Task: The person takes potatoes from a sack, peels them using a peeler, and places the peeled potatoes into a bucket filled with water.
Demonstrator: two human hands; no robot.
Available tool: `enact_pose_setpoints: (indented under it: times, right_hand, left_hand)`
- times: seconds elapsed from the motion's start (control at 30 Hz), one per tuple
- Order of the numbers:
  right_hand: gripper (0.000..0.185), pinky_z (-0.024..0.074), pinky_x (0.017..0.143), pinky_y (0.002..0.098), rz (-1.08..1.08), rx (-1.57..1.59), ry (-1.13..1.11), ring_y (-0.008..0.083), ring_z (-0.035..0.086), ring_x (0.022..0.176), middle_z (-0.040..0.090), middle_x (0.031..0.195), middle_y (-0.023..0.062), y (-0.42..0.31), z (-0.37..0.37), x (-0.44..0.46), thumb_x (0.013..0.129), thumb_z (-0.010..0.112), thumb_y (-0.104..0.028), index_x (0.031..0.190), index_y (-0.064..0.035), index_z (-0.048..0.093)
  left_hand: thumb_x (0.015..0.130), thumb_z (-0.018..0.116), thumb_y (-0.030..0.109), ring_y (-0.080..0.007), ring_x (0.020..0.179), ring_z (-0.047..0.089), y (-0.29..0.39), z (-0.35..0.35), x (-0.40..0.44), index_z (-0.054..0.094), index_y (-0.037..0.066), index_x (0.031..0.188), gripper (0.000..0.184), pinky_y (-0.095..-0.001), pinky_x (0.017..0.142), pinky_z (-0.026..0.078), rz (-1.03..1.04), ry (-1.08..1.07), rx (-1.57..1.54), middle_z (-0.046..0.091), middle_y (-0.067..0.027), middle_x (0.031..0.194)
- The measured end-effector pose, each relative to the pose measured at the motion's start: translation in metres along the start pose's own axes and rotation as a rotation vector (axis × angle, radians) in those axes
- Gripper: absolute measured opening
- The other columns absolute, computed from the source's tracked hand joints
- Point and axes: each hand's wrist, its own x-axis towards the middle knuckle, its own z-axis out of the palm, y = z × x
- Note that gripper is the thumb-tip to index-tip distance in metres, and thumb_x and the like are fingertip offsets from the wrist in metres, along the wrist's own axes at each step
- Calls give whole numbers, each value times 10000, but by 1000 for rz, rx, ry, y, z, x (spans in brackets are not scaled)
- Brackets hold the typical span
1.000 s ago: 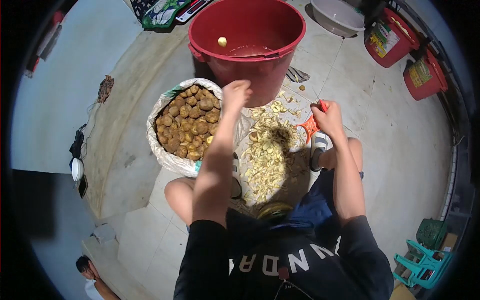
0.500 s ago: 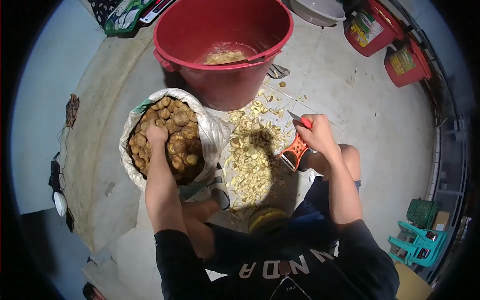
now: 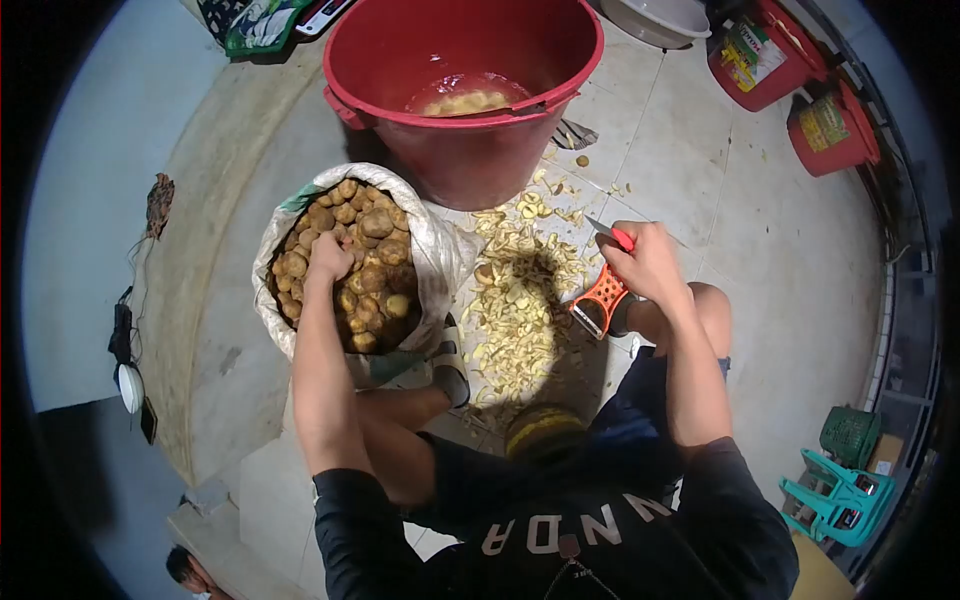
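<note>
My left hand [image 3: 330, 258] reaches into an open white woven sack [image 3: 442, 260], fingers curled in among the unpeeled potatoes [image 3: 372, 278]. Whatever it grips there is hidden behind the hand. My right hand [image 3: 648, 262] is closed on two tools at once. A small knife [image 3: 606, 231] with a red handle points up and left from it, and an orange peeler [image 3: 603, 294] hangs below. Under the peeler and to its left, pale peelings [image 3: 520, 325] cover the floor between my feet. Beyond the sack stands a large red tub [image 3: 460, 160] with water and peeled potatoes inside.
A grey basin [image 3: 655, 22] and two red buckets [image 3: 765, 60] stand at the back right. To the lower right are a turquoise stool [image 3: 838, 495] and a dark green basket [image 3: 850, 435]. Part of another person [image 3: 192, 574] shows at the lower left.
The whole view has shifted slightly, so things appear a little further right and higher. My left hand stays in the sack with a small change of pose. The right hand keeps its grip.
</note>
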Motion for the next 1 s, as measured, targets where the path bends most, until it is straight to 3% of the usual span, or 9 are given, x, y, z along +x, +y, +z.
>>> enact_pose_setpoints:
  times: [0.03,0.1,0.23,0.3,0.37,0.5,0.6,0.8,1.0]
  right_hand:
    - [200,427,523,407,-9,4,5,346,513,486,510,527,198,1,-2,-1,741,626,-151,660,24,571]
    - [203,437,539,420,13,19,-13,362,541,521,533,551,202,2,-3,-4,747,627,-173,679,15,592]
    - [213,450,566,438,13,38,39,373,579,572,561,585,209,-2,1,-2,751,631,-204,705,4,619]
    - [224,460,592,452,-96,68,37,374,606,612,579,613,216,1,16,-2,754,634,-225,727,-3,639]
    - [230,457,588,442,-107,70,93,369,598,592,574,604,219,1,20,0,758,634,-227,722,0,637]
    - [286,434,530,411,46,214,214,305,522,478,534,523,187,27,8,-12,769,633,-239,650,17,593]
    - [298,350,457,351,23,341,362,126,404,452,452,471,116,36,-4,-12,780,632,-212,619,21,537]
    - [326,383,483,375,-38,413,318,188,465,446,493,501,145,24,26,-11,800,635,-265,643,14,569]
    - [271,427,519,393,-28,338,236,280,536,469,534,529,167,7,48,-11,780,639,-265,694,-7,636]
  left_hand:
    - [811,707,220,-290,946,651,4,-1,-7,623,-2,1102,376,-384,811,515,-1,11,1,679,-191,992]
    - [884,628,153,-279,942,647,19,-1,-26,591,7,1184,336,-389,795,540,-61,76,-1123,667,-161,1043]
    - [956,542,141,-300,1039,605,110,4,-85,568,-19,1191,286,-427,906,524,-22,-239,-2030,610,-217,1149]
    - [948,568,158,-331,1059,590,165,34,-84,582,-12,1144,260,-436,955,508,61,-489,-2126,612,-205,1121]
    - [922,611,142,-344,1023,597,212,79,-43,590,-4,1096,228,-435,939,522,227,-475,-2352,609,-190,1103]
    - [898,646,90,-296,958,606,283,67,-89,562,-29,1117,263,-392,863,556,227,-574,-2403,602,-175,1038]
    - [878,594,-47,-284,1027,604,293,48,-155,465,-24,1270,414,-419,973,503,402,-272,-1789,580,-153,1130]
    - [801,608,-152,-307,1106,601,244,58,-234,348,-73,1390,649,-404,974,503,393,-580,-1738,539,-189,1245]
    - [797,609,-159,-247,1055,623,217,69,-251,405,-94,1336,580,-367,954,515,397,-402,-1723,548,-180,1211]
